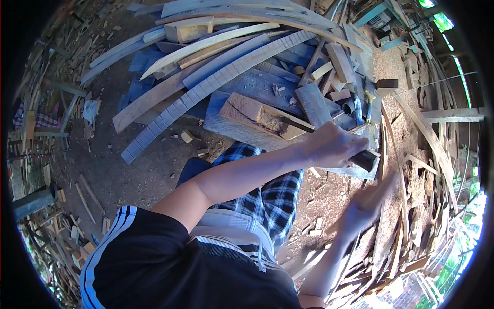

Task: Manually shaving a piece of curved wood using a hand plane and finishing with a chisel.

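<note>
My left hand (329,147) is closed around a chisel. Its dark handle end (364,160) sticks out on the right side of my fist, and the narrow dark blade (297,123) runs left into the rough cut hollow of a thick wooden block (242,110). This block lies on a worn plank bench (226,126) in front of me. My right hand (368,201), lower and to the right, stands apart from the chisel. It is smeared by motion, so its fingers and anything in them cannot be made out.
Curved boards (221,46) and a long strip with cross lines (206,90) lie across the bench's far side. Offcuts (339,62) and a dark brown block (387,86) are at far right. Shavings cover the ground; slats (432,139) lean along the right.
</note>
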Tool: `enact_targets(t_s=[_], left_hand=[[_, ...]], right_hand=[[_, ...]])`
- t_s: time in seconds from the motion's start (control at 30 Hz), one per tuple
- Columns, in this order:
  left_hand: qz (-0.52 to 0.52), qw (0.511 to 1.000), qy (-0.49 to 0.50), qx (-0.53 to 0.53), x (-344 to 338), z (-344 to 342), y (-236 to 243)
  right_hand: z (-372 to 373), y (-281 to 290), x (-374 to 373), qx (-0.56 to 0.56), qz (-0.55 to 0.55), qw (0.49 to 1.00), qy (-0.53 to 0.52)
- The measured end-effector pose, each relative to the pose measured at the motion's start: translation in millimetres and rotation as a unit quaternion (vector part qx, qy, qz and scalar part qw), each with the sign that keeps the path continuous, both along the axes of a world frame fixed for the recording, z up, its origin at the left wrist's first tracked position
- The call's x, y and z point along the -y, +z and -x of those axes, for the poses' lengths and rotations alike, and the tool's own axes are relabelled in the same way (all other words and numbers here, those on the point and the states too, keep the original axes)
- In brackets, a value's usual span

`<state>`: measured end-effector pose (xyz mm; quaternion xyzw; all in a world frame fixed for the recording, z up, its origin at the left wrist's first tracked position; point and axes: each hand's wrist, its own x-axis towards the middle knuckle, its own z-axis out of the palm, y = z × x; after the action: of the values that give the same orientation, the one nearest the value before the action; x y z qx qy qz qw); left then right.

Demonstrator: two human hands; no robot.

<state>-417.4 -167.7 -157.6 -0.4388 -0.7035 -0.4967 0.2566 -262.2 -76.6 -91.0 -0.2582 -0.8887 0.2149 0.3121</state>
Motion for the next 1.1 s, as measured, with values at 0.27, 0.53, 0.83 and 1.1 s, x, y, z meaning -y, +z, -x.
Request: enact_targets(t_s=[0.27,0.53,0.83,1.1], left_hand=[[0.033,0.999,-0.009,0.041,7,2,5],[0.000,0.998,-0.014,0.063,19,7,7],[-0.151,0.983,0.022,0.100,62,37,26],[-0.217,0.956,0.045,0.193,95,61,47]], right_hand=[[-24,-22,-30,-0.050,0.059,0.997,0.008],[-14,-26,-5,-0.029,0.115,0.993,0.000],[-4,-11,2,0.024,-0.062,0.981,0.181],[-6,-19,12,-0.029,0.288,0.939,0.187]])
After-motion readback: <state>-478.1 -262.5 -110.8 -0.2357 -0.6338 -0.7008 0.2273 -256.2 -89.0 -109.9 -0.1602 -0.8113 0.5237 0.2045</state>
